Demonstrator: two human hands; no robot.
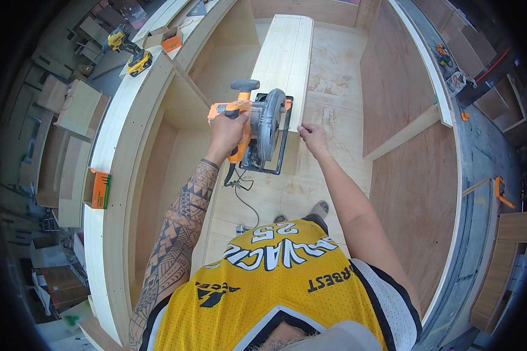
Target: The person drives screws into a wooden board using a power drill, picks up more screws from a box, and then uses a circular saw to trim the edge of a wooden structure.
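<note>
An orange circular saw with a grey blade guard sits at the near end of a long pale wooden board. My left hand is wrapped round the saw's rear handle. The saw's black base frame reaches past the board's near edge. Beside the board's right corner is my right hand, its fingers bent together at the edge; whether they pinch the board is too small to tell. A black cord runs from the saw down to the plywood floor.
Wooden cabinet frames rise on the left and right. On the left frame's top are a yellow drill and orange boxes. An orange clamp lies at the far right. My feet are on the plywood floor.
</note>
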